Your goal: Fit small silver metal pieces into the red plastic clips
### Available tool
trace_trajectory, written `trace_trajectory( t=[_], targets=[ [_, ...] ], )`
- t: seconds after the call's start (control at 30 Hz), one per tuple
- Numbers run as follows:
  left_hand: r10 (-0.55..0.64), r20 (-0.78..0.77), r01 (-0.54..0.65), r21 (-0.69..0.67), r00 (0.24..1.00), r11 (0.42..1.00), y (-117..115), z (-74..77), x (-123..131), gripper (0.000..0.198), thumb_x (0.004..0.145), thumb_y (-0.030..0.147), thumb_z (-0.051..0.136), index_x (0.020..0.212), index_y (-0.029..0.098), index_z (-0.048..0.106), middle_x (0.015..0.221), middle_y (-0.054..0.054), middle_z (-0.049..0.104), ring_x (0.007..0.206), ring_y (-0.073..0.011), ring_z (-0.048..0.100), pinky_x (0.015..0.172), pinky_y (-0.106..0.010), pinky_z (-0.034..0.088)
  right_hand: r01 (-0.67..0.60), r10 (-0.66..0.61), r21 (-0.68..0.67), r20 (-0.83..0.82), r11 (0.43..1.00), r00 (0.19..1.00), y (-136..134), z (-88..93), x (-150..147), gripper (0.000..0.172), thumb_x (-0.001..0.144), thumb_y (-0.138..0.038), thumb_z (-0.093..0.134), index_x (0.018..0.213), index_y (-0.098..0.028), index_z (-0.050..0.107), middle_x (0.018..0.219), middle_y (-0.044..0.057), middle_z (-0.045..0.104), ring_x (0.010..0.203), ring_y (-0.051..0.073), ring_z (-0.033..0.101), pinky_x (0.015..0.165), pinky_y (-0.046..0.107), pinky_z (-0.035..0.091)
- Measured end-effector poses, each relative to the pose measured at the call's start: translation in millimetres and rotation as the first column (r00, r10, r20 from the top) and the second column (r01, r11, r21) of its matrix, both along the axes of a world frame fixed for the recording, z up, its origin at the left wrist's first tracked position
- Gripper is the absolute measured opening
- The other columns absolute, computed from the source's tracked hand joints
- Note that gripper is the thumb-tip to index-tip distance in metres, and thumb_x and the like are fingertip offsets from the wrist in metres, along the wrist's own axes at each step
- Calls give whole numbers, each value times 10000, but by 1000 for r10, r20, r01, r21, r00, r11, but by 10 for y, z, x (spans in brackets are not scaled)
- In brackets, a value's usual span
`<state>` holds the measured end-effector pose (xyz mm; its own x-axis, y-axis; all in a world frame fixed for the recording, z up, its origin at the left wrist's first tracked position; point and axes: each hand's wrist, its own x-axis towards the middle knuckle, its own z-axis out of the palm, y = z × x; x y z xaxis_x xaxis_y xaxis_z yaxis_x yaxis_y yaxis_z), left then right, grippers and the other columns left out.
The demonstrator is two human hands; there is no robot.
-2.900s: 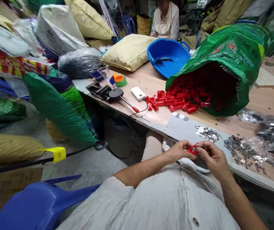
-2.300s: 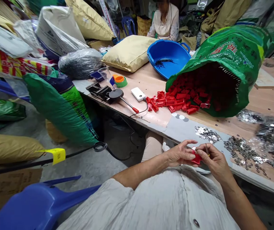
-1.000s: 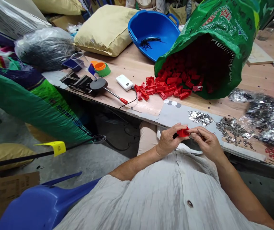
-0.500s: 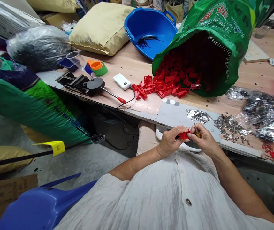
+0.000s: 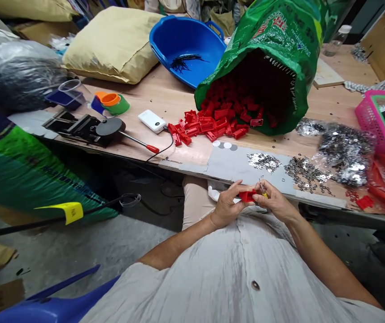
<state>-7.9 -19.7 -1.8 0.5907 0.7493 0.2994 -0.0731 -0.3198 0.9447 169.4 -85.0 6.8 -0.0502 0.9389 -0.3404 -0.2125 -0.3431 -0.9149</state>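
My left hand (image 5: 226,205) is closed on a small red plastic piece (image 5: 247,196), held just below the table's front edge. My right hand (image 5: 273,201) meets it from the right, its fingers pinched on a thin metal tool (image 5: 262,186) with a yellow bit, touching the red piece. A heap of the same red pieces (image 5: 212,125) spills from a green sack (image 5: 273,54) lying on its side on the wooden table (image 5: 179,98). Small silver metal parts (image 5: 305,168) are scattered just beyond my hands.
On the table are a blue basin (image 5: 185,45), a tan sack (image 5: 115,45), a white power bank (image 5: 151,121), a black tool with a red-tipped handle (image 5: 91,128), tape rolls (image 5: 113,102) and a pink basket (image 5: 379,121). Green sacks and a blue chair (image 5: 54,300) are at left.
My view has swung right and down, bringing the pink basket into sight. My hands stay together on the red piece; the right hand now holds the thin tool upright against it.
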Motion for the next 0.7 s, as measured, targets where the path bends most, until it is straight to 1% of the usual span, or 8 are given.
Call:
trace_trajectory(
  t=[0.13, 0.23, 0.37, 0.47, 0.53, 0.6, 0.63, 0.7],
  targets=[
    [-75, 17, 75, -43, 997, 996, 48, 6, -12, 323, 749, 299, 782, 1042, 231, 665, 1104, -56, 745, 1169, -239, 647, 1208, -518, 215, -15, 13, -33, -58, 999, 998, -21, -41, 24, 414, 757, -464, 753, 902, -229, 445, 781, -63, 426, 564, 63, 291, 499, 215, 232],
    [-139, 42, 143, -121, 989, 982, 81, -31, -27, 310, 751, 339, 780, 1016, 228, 662, 1127, -69, 738, 1228, -258, 606, 1216, -530, 148, -32, 21, -65, -158, 997, 987, -30, -66, 11, 424, 729, -428, 780, 898, -228, 447, 738, -71, 417, 536, 57, 263, 483, 213, 219],
    [-167, 120, 193, -251, 979, 949, 103, -100, -24, 363, 718, 384, 807, 1000, 217, 651, 1115, -79, 741, 1272, -266, 569, 1214, -532, 132, -59, 40, -68, -262, 996, 964, -37, -103, -37, 438, 710, -411, 792, 942, -218, 474, 702, -71, 412, 515, 47, 237, 473, 213, 183],
    [-155, 188, 212, -341, 970, 916, 112, -121, -10, 379, 691, 368, 831, 969, 199, 636, 1099, -91, 745, 1312, -267, 533, 1210, -528, 148, -103, 89, -52, -218, 993, 972, -26, -96, -15, 450, 721, -474, 771, 972, -213, 503, 663, -72, 424, 507, 56, 262, 472, 214, 193],
    [-132, 209, 204, -371, 969, 906, 118, -117, -2, 364, 692, 326, 835, 958, 192, 628, 1106, -94, 741, 1321, -261, 524, 1207, -518, 177, -147, 144, -25, -99, 989, 985, 1, -66, 65, 460, 746, -522, 737, 1019, -216, 529, 701, -47, 507, 519, 68, 332, 480, 215, 241],
    [-94, 215, 176, -406, 972, 896, 124, -105, 1, 337, 707, 281, 825, 958, 191, 618, 1109, -89, 739, 1317, -252, 528, 1191, -505, 238, -119, 115, 18, 143, 993, 983, 47, -32, 198, 455, 774, -543, 699, 1061, -217, 561, 847, 13, 618, 599, 103, 459, 531, 236, 338],
    [-72, 212, 158, -428, 975, 890, 127, -98, 1, 330, 712, 264, 819, 959, 191, 612, 1108, -86, 739, 1315, -250, 530, 1176, -498, 278, -61, 41, 55, 309, 997, 950, 76, -20, 277, 426, 788, -533, 683, 1053, -215, 582, 922, 41, 648, 671, 132, 520, 579, 258, 385],
    [-27, 193, 114, -453, 981, 884, 133, -87, -2, 327, 720, 252, 811, 968, 191, 606, 1103, -85, 738, 1312, -251, 531, 1141, -482, 347, 58, -142, 152, 627, 987, 766, 137, -13, 440, 304, 838, -475, 631, 991, -212, 626, 981, 70, 678, 815, 188, 586, 706, 316, 431]
  ],
)
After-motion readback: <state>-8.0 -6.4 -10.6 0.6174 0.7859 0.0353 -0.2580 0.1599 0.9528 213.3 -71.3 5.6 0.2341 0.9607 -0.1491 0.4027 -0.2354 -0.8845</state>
